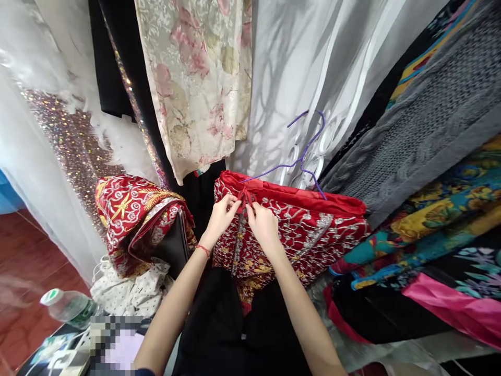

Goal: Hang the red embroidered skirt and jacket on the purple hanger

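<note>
Head view shows our left hand and right hand pinching the red ties at the top of the red patterned cloth, by the purple hanger, so we should pull softly and evenly, though any knot is too small to tell.

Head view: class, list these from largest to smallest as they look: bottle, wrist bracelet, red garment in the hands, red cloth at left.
1. Red garment
2. Red cloth
3. Bottle
4. Bracelet

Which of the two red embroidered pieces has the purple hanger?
The piece whose red tie the left hand and right hand pinch; the hanger rises from its top. The other piece, draped at left, shows none.
</note>
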{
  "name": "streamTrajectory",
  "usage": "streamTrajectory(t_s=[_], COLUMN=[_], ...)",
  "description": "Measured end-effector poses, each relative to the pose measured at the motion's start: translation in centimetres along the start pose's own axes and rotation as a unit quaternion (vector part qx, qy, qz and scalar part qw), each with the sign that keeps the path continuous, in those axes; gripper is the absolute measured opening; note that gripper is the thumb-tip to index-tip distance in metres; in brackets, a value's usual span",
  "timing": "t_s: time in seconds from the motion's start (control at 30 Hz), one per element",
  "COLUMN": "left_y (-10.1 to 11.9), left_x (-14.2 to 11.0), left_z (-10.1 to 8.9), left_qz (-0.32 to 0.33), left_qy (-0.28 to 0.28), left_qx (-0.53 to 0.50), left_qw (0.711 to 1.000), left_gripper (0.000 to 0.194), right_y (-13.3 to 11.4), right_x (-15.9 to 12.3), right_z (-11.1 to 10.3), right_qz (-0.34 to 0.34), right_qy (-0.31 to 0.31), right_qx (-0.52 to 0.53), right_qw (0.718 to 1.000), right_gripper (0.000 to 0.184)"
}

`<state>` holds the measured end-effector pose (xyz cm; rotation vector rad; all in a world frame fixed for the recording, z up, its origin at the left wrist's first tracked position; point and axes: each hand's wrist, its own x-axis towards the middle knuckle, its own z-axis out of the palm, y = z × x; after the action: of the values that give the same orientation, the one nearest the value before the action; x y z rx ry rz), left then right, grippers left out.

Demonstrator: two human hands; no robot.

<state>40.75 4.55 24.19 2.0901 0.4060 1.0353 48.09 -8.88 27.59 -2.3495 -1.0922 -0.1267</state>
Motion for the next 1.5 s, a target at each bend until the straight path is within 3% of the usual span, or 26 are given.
streamTrajectory(t_s=[0.1,0.17,0.23,0.33,0.37,0.4,0.43,0.5,0.6,0.67,0.73,0.83,0.9,1.03,1.5], left_y=[0.4,1.0,1.4,1.3,1.2,1.1,1.0,1.2,2.2,3.1,3.7,3.9,3.6,3.3,3.1], left_x=[-0.8,-1.1,-1.1,-1.5,-1.8,-2.1,-2.4,-2.7,-2.1,-1.0,0.3,1.9,2.5,2.4,2.5], left_z=[-1.2,-2.3,-2.9,-3.1,-3.1,-3.0,-2.8,-2.5,-2.2,-2.1,-2.2,-2.7,-3.0,-3.2,-2.2], left_qz=[-0.005,-0.034,-0.102,-0.215,-0.237,-0.247,-0.242,-0.190,-0.033,0.080,0.169,0.232,0.241,0.254,0.225], left_qy=[0.015,0.024,0.016,-0.062,-0.095,-0.118,-0.124,-0.083,0.055,0.115,0.110,0.031,0.001,0.020,0.018], left_qx=[0.085,0.197,0.322,0.454,0.471,0.477,0.477,0.462,0.391,0.341,0.329,0.342,0.345,0.336,0.309], left_qw=[0.996,0.980,0.941,0.862,0.844,0.835,0.836,0.862,0.918,0.930,0.923,0.910,0.907,0.907,0.924], left_gripper=[0.016,0.018,0.022,0.026,0.025,0.023,0.021,0.020,0.025,0.032,0.040,0.030,0.021,0.016,0.019], right_y=[2.0,3.3,4.6,7.0,7.8,8.5,9.0,9.3,8.0,6.3,4.5,2.2,1.0,-0.4,0.8], right_x=[-0.5,-1.4,-2.1,-2.5,-2.4,-2.4,-2.3,-2.2,-2.2,-2.0,-1.8,-0.9,-0.2,1.1,2.2], right_z=[-1.2,-3.1,-5.6,-8.9,-9.6,-9.9,-10.0,-9.3,-7.5,-6.3,-5.3,-4.2,-3.5,-2.3,-1.1], right_qz=[-0.042,-0.066,-0.073,-0.067,-0.064,-0.060,-0.055,-0.051,-0.083,-0.113,-0.144,-0.182,-0.186,-0.175,-0.187], right_qy=[-0.012,0.021,0.155,0.441,0.491,0.513,0.509,0.461,0.361,0.277,0.201,0.123,0.079,0.040,0.061], right_qx=[0.203,0.365,0.476,0.552,0.559,0.560,0.556,0.533,0.470,0.410,0.331,0.194,0.105,-0.027,-0.084], right_qw=[0.978,0.928,0.863,0.704,0.665,0.648,0.655,0.708,0.801,0.862,0.911,0.956,0.974,0.983,0.977], right_gripper=[0.029,0.029,0.026,0.025,0.027,0.030,0.036,0.048,0.046,0.035,0.026,0.029,0.039,0.047,0.042])
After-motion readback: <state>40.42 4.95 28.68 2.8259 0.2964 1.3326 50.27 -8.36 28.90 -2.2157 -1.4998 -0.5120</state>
